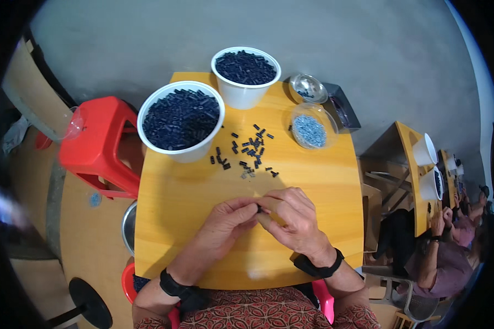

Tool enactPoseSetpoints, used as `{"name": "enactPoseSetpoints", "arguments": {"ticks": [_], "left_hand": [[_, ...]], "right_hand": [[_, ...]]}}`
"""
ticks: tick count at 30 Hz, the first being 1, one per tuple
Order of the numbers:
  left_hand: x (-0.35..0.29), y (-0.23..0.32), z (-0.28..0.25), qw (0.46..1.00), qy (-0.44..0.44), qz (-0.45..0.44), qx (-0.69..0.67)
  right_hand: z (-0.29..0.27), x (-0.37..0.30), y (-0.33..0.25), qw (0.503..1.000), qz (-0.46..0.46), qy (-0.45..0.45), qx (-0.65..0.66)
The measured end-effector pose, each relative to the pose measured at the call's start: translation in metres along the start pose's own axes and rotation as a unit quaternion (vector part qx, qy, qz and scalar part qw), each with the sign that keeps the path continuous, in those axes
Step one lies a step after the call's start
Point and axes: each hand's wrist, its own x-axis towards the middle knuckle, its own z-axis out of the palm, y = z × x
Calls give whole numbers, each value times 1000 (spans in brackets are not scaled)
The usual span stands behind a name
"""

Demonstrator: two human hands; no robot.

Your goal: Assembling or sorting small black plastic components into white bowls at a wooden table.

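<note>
My left hand (229, 220) and my right hand (295, 218) meet above the near half of the yellow wooden table (175, 230). Between their fingertips shows the dark end of a small black tubular piece (259, 209), pinched by my left thumb and forefinger. My right fingers are closed against it; what they hold is hidden. Beyond the hands lie several loose black pieces (252, 147), with a few tiny metal bits (248, 173) at their near side. Two white buckets, one at the left (142, 129) and one farther back (244, 96), are heaped with similar black pieces.
A clear bowl of small silvery parts (309, 130) stands at the back right, beside a metal bowl (307, 82) and a dark open box (343, 109). A red stool (96, 131) is left of the table. Another person (444, 257) sits at a table on the right.
</note>
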Motion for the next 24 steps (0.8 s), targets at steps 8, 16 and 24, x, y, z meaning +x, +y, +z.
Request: {"name": "enactPoseSetpoints", "arguments": {"ticks": [8, 16, 24], "left_hand": [[3, 1, 2, 998, 23, 18, 57], [3, 22, -7, 985, 25, 62, 159], [19, 32, -40, 951, 143, 187, 200]], "right_hand": [[-4, 1, 0, 997, -56, 3, -49], [-18, 25, 1, 993, -44, -109, -33], [2, 37, 40, 987, 120, -104, -22]]}}
